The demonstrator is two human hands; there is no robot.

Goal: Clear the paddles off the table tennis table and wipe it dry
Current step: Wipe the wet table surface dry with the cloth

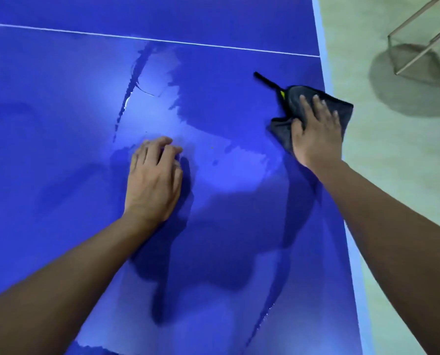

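Note:
The blue table tennis table (60,124) fills most of the head view, with a white line across its far part. A wide wet patch (213,162) shines in the middle and trails toward the near edge. My right hand (316,129) presses flat on a dark grey cloth (344,108) near the table's right edge. The cloth has a black loop and a yellow tag at its far corner. My left hand (153,178) rests on the wet surface with fingers slightly curled and holds nothing. No paddle is in view.
The table's pale right edge (324,60) runs from top to bottom of the view. Beyond it is a light floor with a metal frame leg (418,47) and its shadow at the top right.

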